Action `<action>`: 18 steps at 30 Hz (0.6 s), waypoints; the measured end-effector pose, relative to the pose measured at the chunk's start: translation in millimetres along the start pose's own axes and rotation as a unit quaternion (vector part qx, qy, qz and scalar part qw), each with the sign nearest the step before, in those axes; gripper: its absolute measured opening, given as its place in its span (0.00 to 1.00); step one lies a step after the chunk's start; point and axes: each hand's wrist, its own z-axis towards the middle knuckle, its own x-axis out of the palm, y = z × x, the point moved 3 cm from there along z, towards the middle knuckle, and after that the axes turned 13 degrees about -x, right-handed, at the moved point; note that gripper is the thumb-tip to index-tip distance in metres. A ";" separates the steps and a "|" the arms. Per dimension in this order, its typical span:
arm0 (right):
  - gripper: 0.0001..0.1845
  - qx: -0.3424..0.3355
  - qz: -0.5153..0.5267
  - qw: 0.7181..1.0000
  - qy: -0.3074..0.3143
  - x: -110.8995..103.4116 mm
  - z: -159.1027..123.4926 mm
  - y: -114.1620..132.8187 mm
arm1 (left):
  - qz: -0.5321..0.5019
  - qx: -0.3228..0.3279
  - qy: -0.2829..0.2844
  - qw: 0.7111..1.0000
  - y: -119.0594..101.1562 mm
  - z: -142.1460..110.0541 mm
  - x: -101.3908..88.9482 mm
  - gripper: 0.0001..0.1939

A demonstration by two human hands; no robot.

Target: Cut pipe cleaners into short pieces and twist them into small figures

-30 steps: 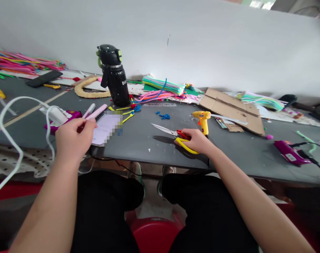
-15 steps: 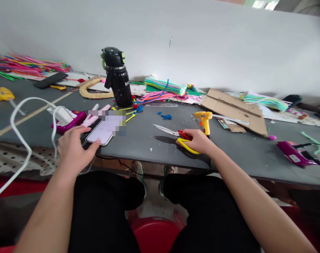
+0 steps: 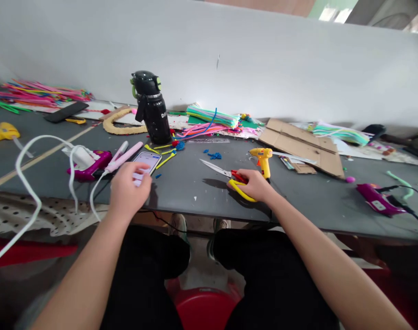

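Observation:
My left hand [image 3: 130, 187] is over the near part of a smartphone [image 3: 148, 157] that lies on the grey table with its screen lit. The fingers are loosely bent and apart, holding nothing. My right hand [image 3: 255, 184] grips scissors [image 3: 241, 189] with one red and one yellow handle, their blades pointing left above the tabletop. Small blue pipe cleaner pieces [image 3: 214, 156] lie beyond the blade tips. Just behind my right hand is a yellow glue gun [image 3: 263, 160]. Yellow pipe cleaner pieces [image 3: 166, 159] rest beside the phone.
A black bottle [image 3: 156, 117] stands behind the phone. At left are a pink flat iron [image 3: 124, 158], a purple power strip [image 3: 91, 166] and a white cable [image 3: 31, 183]. Cardboard [image 3: 305, 144] and bundles of pipe cleaners [image 3: 214, 115] line the wall. Another purple power strip [image 3: 379, 199] lies right.
My left hand has released the phone's edges and moved right, over it. The phone now lies slightly farther back and right. My right hand still holds the scissors in nearly the same place.

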 end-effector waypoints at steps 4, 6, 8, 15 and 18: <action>0.26 0.055 0.050 0.994 -0.078 -0.2 0.4 -4.0 | 0.008 0.070 0.117 0.991 -64.3 17.7 60.4 0.12; 0.26 0.070 0.087 0.989 -0.102 0.9 1.2 -7.8 | 0.038 0.085 0.162 0.983 -86.8 30.3 92.8 0.14; 0.26 0.073 0.123 0.983 -0.115 2.4 1.9 -11.6 | 0.071 0.068 0.187 0.977 -98.6 46.1 120.2 0.18; 0.25 0.072 0.098 0.987 -0.107 2.3 1.2 -9.3 | 0.104 0.016 0.185 0.977 -102.0 86.2 164.6 0.17; 0.24 0.071 0.100 0.987 -0.107 0.1 0.7 -4.0 | 0.088 0.020 0.199 0.976 -101.0 86.5 175.8 0.14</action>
